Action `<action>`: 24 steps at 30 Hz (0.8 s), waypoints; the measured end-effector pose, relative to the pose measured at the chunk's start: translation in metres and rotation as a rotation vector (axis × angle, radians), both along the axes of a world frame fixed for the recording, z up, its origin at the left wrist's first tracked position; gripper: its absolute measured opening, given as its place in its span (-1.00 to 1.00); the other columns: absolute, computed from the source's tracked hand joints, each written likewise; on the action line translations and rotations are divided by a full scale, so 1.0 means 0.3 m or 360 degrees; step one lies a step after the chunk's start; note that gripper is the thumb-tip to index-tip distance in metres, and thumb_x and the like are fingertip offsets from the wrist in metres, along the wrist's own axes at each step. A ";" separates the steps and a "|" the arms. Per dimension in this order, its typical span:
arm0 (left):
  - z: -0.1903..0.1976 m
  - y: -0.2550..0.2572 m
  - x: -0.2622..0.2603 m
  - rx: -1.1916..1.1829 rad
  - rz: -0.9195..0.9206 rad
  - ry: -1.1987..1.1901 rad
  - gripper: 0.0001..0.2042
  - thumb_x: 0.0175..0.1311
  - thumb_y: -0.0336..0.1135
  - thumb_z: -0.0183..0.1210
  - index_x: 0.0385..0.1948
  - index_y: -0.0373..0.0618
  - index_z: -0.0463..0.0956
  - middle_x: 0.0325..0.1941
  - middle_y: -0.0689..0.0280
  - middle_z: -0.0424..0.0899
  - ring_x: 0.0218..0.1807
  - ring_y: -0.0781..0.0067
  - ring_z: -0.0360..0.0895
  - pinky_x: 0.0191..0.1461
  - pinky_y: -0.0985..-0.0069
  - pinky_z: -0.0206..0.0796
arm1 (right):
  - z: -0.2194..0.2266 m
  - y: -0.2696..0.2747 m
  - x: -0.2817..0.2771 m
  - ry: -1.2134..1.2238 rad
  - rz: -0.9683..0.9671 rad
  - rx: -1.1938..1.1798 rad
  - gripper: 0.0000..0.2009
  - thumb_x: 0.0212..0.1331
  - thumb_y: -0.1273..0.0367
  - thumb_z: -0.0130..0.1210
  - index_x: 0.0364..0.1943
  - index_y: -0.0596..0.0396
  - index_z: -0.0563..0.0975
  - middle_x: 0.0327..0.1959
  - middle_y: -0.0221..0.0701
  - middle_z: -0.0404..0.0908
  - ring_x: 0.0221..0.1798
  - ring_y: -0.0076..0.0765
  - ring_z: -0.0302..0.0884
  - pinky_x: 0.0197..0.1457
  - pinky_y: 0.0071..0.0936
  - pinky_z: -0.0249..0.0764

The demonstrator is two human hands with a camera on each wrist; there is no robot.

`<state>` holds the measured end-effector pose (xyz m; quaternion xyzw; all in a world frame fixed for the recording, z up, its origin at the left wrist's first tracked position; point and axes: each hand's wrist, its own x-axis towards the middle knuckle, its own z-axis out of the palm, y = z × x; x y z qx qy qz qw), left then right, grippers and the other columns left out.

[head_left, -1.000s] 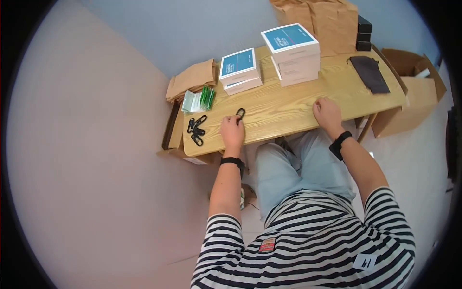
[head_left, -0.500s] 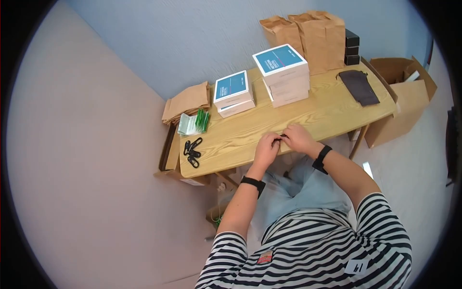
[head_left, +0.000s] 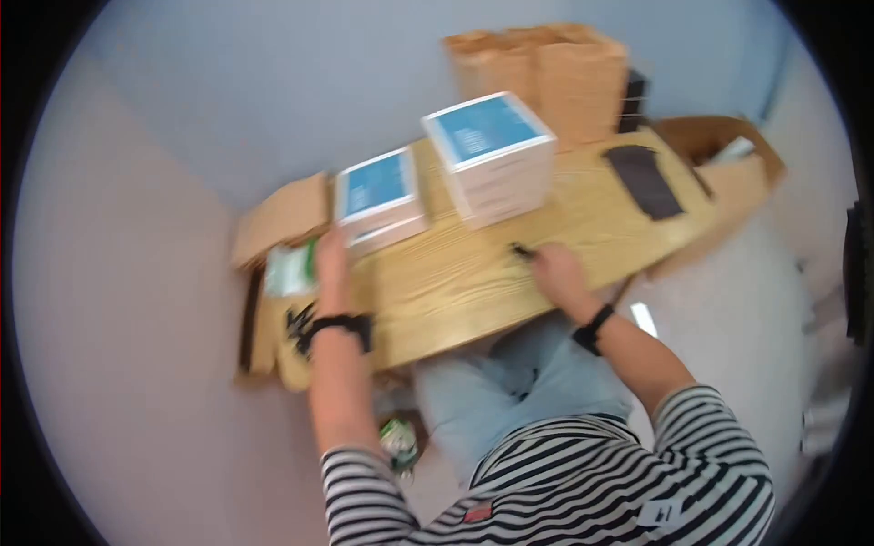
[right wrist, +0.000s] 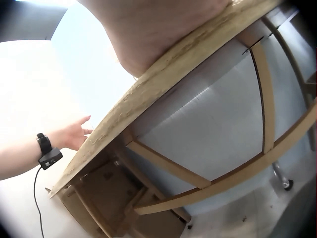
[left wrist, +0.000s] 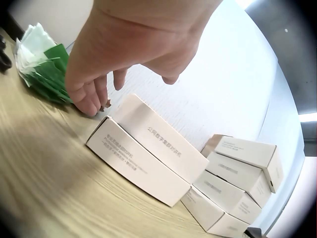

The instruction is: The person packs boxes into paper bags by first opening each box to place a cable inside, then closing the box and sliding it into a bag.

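Note:
My left hand [head_left: 333, 268] is blurred in the head view, in front of the shorter stack of white boxes [head_left: 381, 214]. In the left wrist view this hand [left wrist: 136, 47] hangs with loose fingers over the gap between green packets [left wrist: 49, 74] and two white boxes [left wrist: 143, 153], holding nothing visible. Farther right, my right hand [head_left: 558, 273] pinches a small black clip [head_left: 522, 250] above the wooden table [head_left: 437, 282]. Only the heel of the right hand [right wrist: 158, 34] shows in the right wrist view; its fingers are hidden there. Several black clips [head_left: 299, 326] lie beside the left wrist.
A taller box stack [head_left: 503, 177] stands mid-table, with upright brown paper bags [head_left: 578, 86] and black boxes [head_left: 632, 102] behind it. Flat paper bags [head_left: 284, 218] lie back left. A dark pouch [head_left: 645, 182] lies at the right; an open carton [head_left: 742, 187] stands beyond the table's right end.
The hands, together at the front edge half a second ago, have parted. My left hand has moved left toward the packets and boxes; the right keeps the black clip. The head view has shifted.

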<state>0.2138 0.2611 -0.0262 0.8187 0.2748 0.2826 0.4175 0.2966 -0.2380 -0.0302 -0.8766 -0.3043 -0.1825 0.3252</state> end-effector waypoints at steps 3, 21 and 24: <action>-0.032 0.034 0.071 -0.0426 -0.0097 -0.0253 -0.50 0.57 0.00 -0.01 0.23 -0.27 0.55 -0.03 0.11 0.73 0.06 0.11 0.59 0.29 0.27 0.34 | 0.000 -0.005 0.012 0.0197 -0.0042 -0.0119 -0.84 0.16 0.34 0.17 -0.35 0.15 0.64 -0.35 -0.08 0.64 -0.18 0.17 0.59 -0.07 0.06 0.50; 0.075 0.029 0.065 -0.1192 -0.0230 -0.0003 -0.57 0.39 0.17 0.22 -0.21 -0.07 0.60 -0.44 0.47 0.54 -0.50 0.66 0.39 -0.52 0.61 0.14 | 0.037 0.013 -0.010 0.0064 -0.0024 -0.0092 -0.84 0.15 0.31 0.19 -0.40 0.11 0.56 -0.38 -0.19 0.58 -0.20 0.09 0.56 -0.10 -0.01 0.47; 0.091 0.044 0.069 -0.1093 -0.0153 0.0122 -0.59 0.41 0.16 0.20 -0.27 -0.06 0.56 -0.42 0.44 0.52 -0.46 0.62 0.41 -0.49 0.61 0.17 | 0.022 0.004 0.006 0.0066 0.0001 -0.0013 -0.84 0.13 0.30 0.21 -0.40 0.10 0.56 -0.38 -0.19 0.58 -0.20 0.09 0.56 -0.10 -0.01 0.47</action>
